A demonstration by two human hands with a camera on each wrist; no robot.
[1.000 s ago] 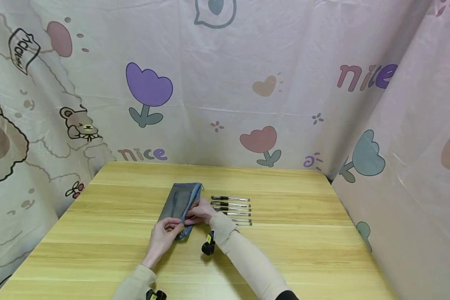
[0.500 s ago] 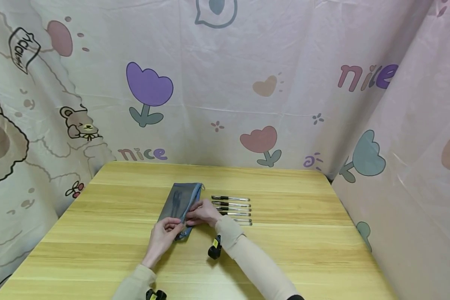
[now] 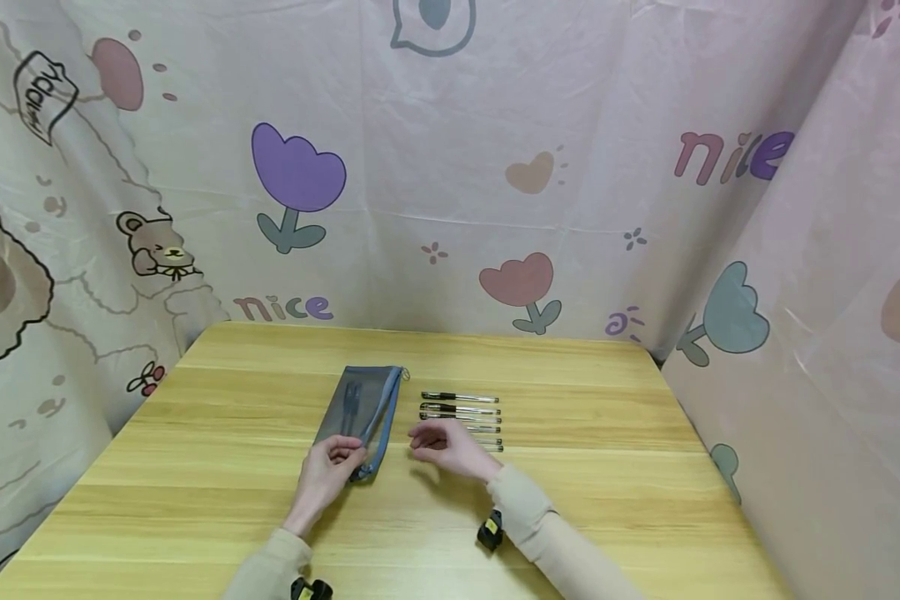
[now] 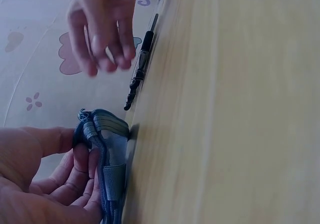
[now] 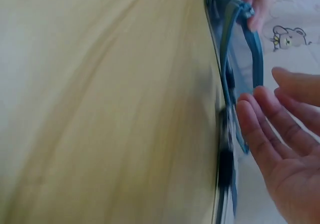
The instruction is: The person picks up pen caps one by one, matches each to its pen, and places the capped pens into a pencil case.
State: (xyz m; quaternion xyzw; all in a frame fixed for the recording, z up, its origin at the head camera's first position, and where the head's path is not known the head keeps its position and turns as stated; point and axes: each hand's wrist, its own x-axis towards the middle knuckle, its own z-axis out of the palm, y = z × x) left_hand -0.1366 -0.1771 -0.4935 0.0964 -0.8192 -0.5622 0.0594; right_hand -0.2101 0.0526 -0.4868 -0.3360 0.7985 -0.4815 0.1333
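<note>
A blue-grey mesh zip pencil case [image 3: 370, 385] lies on the table, with dark pen shapes showing through its mesh. At its near end, my left hand [image 3: 325, 477] pinches the zippered edge between thumb and fingers. The left wrist view shows this pinch on the case's corner [image 4: 114, 146]. My right hand [image 3: 456, 450] hovers to the right of the case, over the near pens, holding nothing. Its fingers are loosely bent in the right wrist view. Several clear-barrelled pens [image 3: 461, 398] with black grips lie in a row; the hand partly hides the nearer ones. The case's zipper side gapes.
The wooden table [image 3: 615, 467] extends around the case and pens. A printed curtain [image 3: 420, 167] hangs behind it and along both sides. Small black cameras [image 3: 491, 530] are strapped at both wrists.
My right hand has left the pencil case and moved right toward the pens. The case's side now gapes wider. My left hand has stayed in place on its edge.
</note>
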